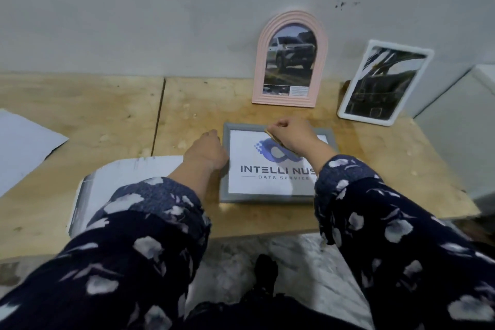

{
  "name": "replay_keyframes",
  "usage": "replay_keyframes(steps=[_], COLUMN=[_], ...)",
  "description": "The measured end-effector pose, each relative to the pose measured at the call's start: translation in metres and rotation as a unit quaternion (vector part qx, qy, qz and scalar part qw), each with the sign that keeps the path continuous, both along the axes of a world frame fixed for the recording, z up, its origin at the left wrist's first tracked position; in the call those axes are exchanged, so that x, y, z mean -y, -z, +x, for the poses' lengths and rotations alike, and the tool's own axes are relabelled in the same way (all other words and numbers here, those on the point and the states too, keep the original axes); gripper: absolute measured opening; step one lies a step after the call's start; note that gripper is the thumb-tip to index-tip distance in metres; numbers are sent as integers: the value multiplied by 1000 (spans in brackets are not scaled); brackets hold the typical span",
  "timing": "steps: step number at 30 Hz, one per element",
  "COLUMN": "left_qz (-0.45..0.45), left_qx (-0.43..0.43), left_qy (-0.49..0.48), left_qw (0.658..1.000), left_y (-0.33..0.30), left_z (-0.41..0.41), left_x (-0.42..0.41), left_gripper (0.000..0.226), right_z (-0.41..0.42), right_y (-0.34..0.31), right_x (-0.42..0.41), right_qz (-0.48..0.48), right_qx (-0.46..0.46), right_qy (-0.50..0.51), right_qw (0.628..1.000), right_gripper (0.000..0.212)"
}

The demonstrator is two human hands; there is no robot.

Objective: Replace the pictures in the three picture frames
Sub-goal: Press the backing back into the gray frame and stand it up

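Nearest the cam, two dark floral sleeves [139,236] are filling the bottom of the view; elbows and body are cut off by the edge. A grey mottled floor [294,262] is showing btwn them, w/ a dark blurred shape on it, too unclear to ID.

The wooden table [107,104] is running across the middle. A curled sheet of paper [107,182] is lying at its near edge, partly hidden under the left forearm; print on it is not readable.

Just right of that, the grey frame [226,169] is lying flat and face up, holding a white logo sheet [254,182] w/ a blue emblem; the text is partly covered by the right arm.

The left hand [207,151] is resting at the frame's left edge, fingers curled down over the border; fingertips are hidden, so whether it is actually gripping can't be told. The right hand [290,134] is hovering over the frame's top, fingers bunched, pinching a small tan object [276,139], blurred, can't ID.

At far left, a white sheet [24,142] is lying cut off by the edge.

Farthest back, a pink arched frame [290,61] w/ a vehicle pic and a white frame [385,83] w/ a dark unclear pic are leaning on the grey wall [160,8].
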State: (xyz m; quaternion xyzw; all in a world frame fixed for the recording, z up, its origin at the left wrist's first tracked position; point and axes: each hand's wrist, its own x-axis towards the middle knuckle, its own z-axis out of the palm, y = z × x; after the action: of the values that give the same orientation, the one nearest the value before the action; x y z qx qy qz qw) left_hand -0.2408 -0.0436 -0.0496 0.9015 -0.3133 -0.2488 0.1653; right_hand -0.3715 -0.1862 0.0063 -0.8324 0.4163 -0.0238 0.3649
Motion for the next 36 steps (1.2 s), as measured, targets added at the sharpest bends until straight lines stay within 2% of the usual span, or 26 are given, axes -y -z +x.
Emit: replay_keyframes(steps=[8, 10, 14, 17, 26, 36], left_qz=[-17, -24, -51, -54, 47, 94], left_qx=[26, 25, 38, 40, 78, 104], left_qy=[-101, -127, -183, -206, -207, -202], left_qw=[994, 991, 981, 976, 974, 969], left_y=[11, 17, 26, 28, 24, 18], left_z=[9, 8, 7, 5, 0, -11], left_x=[43, 51, 54, 54, 71, 84], left_gripper=[40, 36, 26, 21, 28, 23], right_z=[67, 81, 104, 114, 104, 41], right_y=[28, 39, 49, 62, 77, 87], right_x=[39, 44, 42, 40, 49, 102], right_qz=[-139, -193, -215, -242, -229, -221], right_qx=[-55, -46, 11, -6, -15, -35], right_qy=[-177, -229, -318, -360, -340, -257], right_qw=[973, 953, 923, 901, 912, 940], right_gripper=[14, 17, 20, 20, 22, 30])
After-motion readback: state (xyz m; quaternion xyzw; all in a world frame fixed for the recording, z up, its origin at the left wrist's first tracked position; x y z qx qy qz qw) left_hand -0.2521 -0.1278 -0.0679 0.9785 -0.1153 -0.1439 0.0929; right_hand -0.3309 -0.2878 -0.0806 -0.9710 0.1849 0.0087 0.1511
